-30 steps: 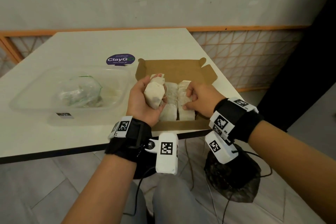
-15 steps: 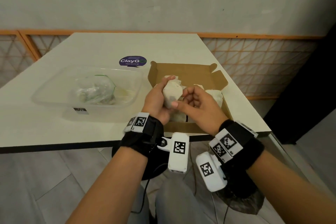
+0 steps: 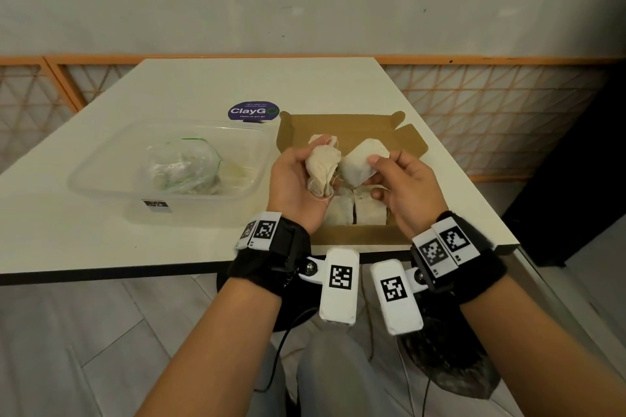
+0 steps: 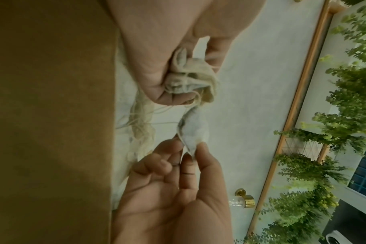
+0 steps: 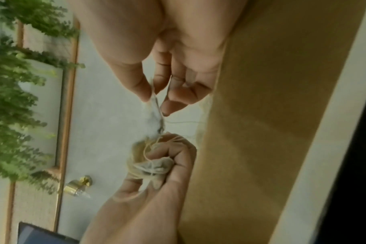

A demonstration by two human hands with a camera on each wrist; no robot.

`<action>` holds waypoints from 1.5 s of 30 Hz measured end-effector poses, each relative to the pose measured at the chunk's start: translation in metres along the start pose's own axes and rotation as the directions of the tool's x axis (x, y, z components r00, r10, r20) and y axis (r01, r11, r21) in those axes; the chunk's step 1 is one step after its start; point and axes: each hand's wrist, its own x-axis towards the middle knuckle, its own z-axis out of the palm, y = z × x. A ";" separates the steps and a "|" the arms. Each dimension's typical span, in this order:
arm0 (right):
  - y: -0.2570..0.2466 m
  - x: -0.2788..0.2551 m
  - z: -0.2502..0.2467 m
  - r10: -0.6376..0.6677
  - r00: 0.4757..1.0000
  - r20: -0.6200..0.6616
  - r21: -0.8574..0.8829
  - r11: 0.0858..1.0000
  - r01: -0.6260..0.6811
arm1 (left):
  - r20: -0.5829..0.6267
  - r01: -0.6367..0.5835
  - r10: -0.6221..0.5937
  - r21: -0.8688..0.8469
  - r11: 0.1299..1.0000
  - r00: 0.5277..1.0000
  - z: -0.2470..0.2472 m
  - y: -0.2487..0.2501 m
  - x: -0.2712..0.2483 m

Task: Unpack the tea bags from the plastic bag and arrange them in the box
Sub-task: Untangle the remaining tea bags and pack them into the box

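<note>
Over the open cardboard box (image 3: 352, 127), my left hand (image 3: 294, 173) grips a bunch of cream tea bags (image 3: 321, 166) with loose strings. My right hand (image 3: 382, 176) pinches one tea bag (image 3: 360, 161) by its edge between thumb and fingers, just right of the bunch and touching it. In the left wrist view the bunch (image 4: 186, 79) is in the fist above and the pinched bag (image 4: 195, 132) hangs between both hands. The right wrist view shows that same pinched bag (image 5: 155, 113) above the bunch (image 5: 153, 163). More tea bags (image 3: 352, 213) lie flat in the box.
A clear plastic tub (image 3: 101, 179) stands left of the box and holds the crumpled plastic bag (image 3: 183, 169). A purple ClayGo sticker (image 3: 253, 111) lies behind them. The box sits near the table's front right edge (image 3: 487, 213). An orange lattice rail runs behind the table.
My right hand has lifted out of the box, come to the bunch in my left hand, and now pinches one tea bag, drawn a little to the right.
</note>
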 end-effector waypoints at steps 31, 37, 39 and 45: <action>0.007 0.000 -0.001 -0.033 0.991 0.127 -0.085 0.995 0.044 | 0.020 -0.178 0.190 0.465 0.867 0.982 0.004 -0.017 0.001; 0.010 0.000 0.000 -0.059 0.993 0.100 -0.208 0.975 0.079 | 0.030 -0.154 0.159 0.478 0.865 0.987 0.003 -0.015 0.002; 0.010 0.000 0.000 -0.058 0.992 0.111 -0.202 0.976 0.079 | 0.012 -0.135 0.147 0.475 0.869 0.989 0.003 -0.015 0.002; 0.008 -0.002 0.001 -0.038 0.987 0.154 -0.202 0.977 0.069 | 0.023 -0.103 0.105 0.473 0.875 0.994 0.005 -0.016 0.000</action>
